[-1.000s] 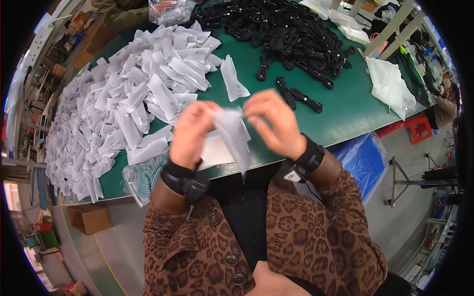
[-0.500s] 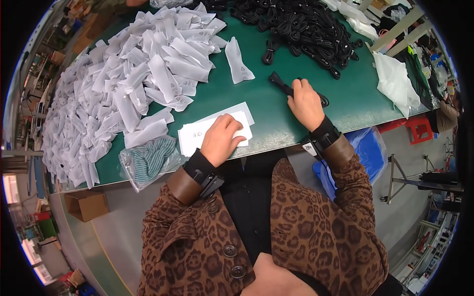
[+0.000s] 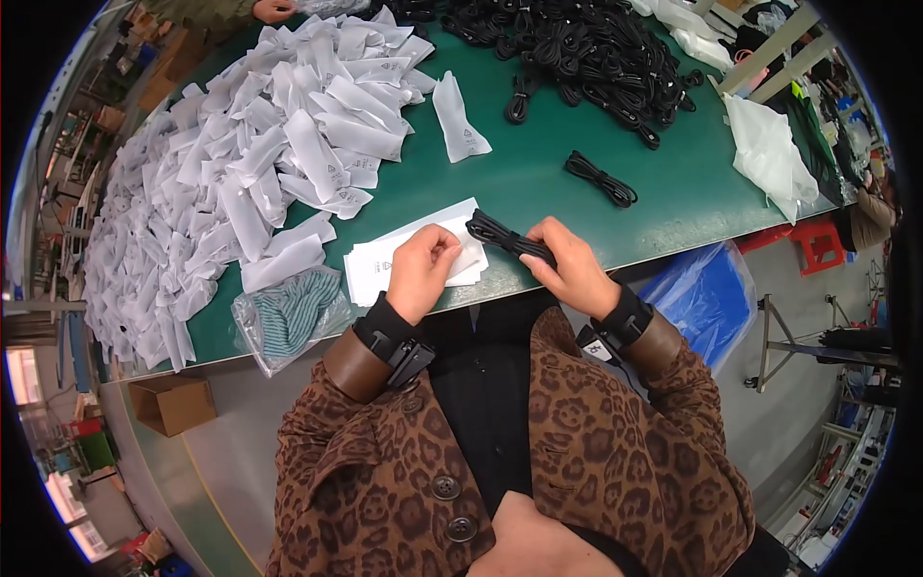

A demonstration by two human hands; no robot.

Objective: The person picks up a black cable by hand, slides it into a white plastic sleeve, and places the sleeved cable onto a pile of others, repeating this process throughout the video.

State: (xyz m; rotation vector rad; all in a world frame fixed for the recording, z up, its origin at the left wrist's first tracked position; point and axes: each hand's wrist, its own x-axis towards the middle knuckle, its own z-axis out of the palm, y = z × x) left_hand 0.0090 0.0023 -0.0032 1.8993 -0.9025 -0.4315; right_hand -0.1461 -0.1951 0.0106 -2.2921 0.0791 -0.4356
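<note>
The right hand (image 3: 575, 267) grips a coiled black cable (image 3: 510, 238) pointing left toward the flat white pouches (image 3: 404, 255) pinched by the left hand (image 3: 421, 269).

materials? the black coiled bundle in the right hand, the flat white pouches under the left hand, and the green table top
Black coiled cable bundle in the right hand: looks like rubber or plastic-jacketed cord, matte; it bends in soft loops.
Flat white pouches under the left hand: likely thin frosted plastic film, though paper is possible; slightly translucent, creased.
Green table top: seems a matte rubber or vinyl mat, smooth, without glare.
</note>
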